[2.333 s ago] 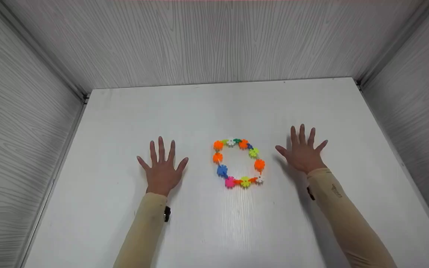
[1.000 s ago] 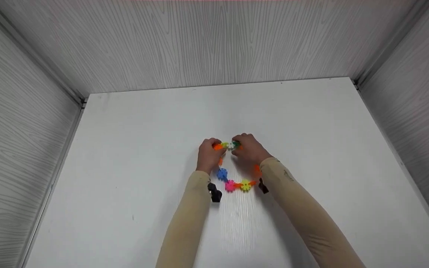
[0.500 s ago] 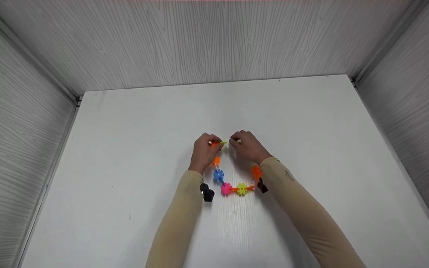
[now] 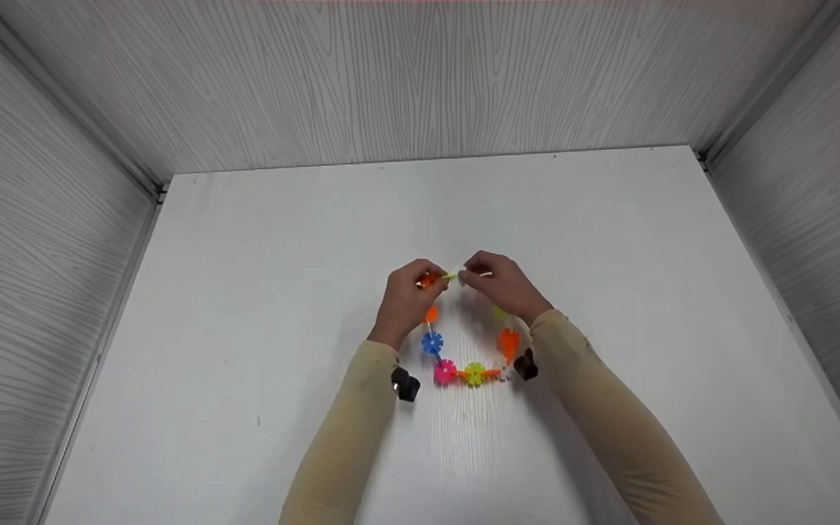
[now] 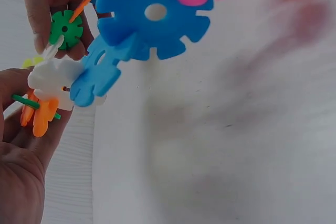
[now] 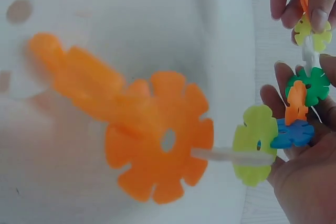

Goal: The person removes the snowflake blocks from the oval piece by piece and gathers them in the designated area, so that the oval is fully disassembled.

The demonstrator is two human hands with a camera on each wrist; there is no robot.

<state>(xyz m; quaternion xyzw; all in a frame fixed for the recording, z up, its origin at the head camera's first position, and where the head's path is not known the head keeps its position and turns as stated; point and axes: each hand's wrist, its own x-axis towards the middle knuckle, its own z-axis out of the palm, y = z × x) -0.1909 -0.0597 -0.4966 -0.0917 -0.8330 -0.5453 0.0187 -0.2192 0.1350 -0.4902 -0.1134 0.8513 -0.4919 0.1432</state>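
Observation:
A ring of notched, flower-shaped interlocking plastic discs stands between my hands; its near side shows a blue disc, a pink disc and an orange disc. At its far side my left hand pinches a yellow-green disc between thumb and fingers. My right hand holds a green disc just to the right of it. Between these two, a white disc is seen edge-on and appears to link them. Fingers hide parts of several held discs.
The white tabletop carries the ring near its middle. Grey wood-grain panels rise at the back and on both sides. A small black wrist camera sits on the left sleeve, another on the right.
Both hands, earlier spread flat on either side of the ring, have come together and taken hold of its far side. In the last half second they have shifted slightly right.

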